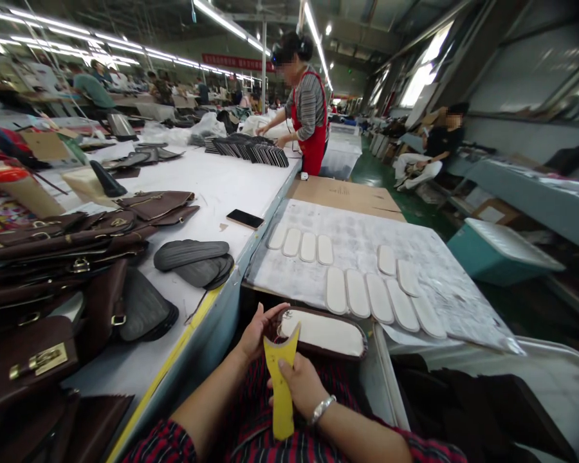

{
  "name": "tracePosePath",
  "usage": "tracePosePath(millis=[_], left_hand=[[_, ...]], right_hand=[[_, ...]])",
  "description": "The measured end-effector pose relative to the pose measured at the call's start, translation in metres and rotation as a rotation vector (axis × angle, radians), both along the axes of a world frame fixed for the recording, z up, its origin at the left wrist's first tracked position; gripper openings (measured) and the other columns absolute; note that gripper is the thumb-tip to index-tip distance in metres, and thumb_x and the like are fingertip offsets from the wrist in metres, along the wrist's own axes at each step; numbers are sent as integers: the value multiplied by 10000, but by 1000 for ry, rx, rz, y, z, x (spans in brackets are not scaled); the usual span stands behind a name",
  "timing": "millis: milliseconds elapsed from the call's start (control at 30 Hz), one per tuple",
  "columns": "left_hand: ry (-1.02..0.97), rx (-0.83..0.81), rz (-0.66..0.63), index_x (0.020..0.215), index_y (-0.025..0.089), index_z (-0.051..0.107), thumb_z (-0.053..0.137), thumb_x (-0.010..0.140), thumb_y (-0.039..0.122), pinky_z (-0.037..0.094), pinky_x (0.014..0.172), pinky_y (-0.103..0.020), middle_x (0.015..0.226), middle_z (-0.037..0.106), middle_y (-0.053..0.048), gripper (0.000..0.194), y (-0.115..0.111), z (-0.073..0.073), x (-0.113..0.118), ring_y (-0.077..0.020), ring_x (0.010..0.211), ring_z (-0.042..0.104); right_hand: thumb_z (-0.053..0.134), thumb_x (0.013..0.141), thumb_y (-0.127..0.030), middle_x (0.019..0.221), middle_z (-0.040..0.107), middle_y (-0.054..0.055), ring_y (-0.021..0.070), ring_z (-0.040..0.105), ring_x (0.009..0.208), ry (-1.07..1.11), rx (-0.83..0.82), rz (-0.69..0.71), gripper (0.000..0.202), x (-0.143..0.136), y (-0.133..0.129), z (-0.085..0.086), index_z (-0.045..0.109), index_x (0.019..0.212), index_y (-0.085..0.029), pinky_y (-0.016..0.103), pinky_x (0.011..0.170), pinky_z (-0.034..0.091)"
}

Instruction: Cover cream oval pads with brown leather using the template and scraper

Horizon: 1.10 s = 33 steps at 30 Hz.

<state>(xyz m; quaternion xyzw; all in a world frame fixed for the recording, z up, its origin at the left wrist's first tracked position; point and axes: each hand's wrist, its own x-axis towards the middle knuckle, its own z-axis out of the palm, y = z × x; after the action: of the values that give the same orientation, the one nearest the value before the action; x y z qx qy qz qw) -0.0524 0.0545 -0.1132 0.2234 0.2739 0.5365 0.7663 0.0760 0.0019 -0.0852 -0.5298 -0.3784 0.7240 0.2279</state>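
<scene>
My right hand (302, 384) is wrapped round a flat yellow tool (282, 411) with a curved, notched upper end. The tool points up and away from me, its notched end close to the brown leather piece. My left hand (259, 331) grips the left end of that brown leather piece (364, 352), fingers over its far edge and thumb raised. A long white rounded panel (328, 333) fills the face of the leather piece, with brown leather showing around it. The yellow tool hides part of the panel's left end.
White oval panels (379, 298) lie in rows on the board (444, 257) ahead. Brown leather bags (38, 350) and dark oval pieces (193, 262) cover the left table, near a phone (245, 218). A co-worker in a red apron (313, 128) handles dark strips. A bin (487, 399) holds dark material.
</scene>
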Motion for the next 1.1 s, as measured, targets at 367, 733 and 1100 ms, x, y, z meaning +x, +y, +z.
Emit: tracePosePath(millis=[367,733,1100], left_hand=[[695,134,-119,947,137,686,289,818,583,385,878,-315,924,693,-56,611,49,15,6,-222,921,580],[1152,216,4,845,143,691,164,848,563,422,721,-270,772,685,-56,674,41,20,31,-180,761,605],[1495,198,84,731,159,562,492,693,628,366,803,-356,959,592,-147,476,34,25,54,-327,1067,467]], right_hand=[[701,549,-541,738,668,61,215,649,618,269,-253,-342,554,-32,-6,0,420,869,-186,249,424,469],[627,690,-457,686,646,26,179,636,570,305,-310,-395,367,-19,-10,2,402,833,-203,224,404,453],[463,815,-323,594,602,-20,141,571,439,189,-190,-387,110,-8,-6,-10,448,813,-214,237,409,432]])
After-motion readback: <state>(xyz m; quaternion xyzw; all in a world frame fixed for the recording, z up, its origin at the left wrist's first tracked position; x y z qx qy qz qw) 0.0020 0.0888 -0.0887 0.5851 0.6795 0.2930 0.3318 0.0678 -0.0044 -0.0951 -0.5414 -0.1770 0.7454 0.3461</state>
